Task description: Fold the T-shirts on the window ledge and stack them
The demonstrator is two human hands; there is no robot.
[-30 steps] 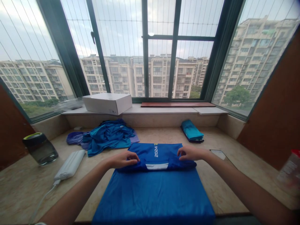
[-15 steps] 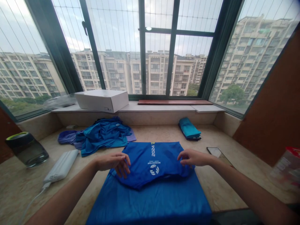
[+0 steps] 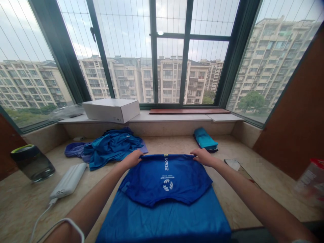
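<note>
A blue shirt with white "2024" lettering and a round white logo lies spread out before me, its upper part doubled over its lower part, which hangs down toward me. My left hand pinches the far left corner of the folded edge. At the far right corner, my right hand has its fingers closed on the same edge. The fabric between both hands is fairly straight. Some creases show along the lower curved hem of the upper layer.
A crumpled blue and purple clothes pile lies back left; folded teal and dark cloths sit back right. On the left stand a bottle and a cabled white power bank. A phone lies right. A white box rests on the sill.
Both hands have moved away from me, from over the shirt's sides to its far corners, and have closed on the folded edge. The right side of the upper layer now lies flatter.
</note>
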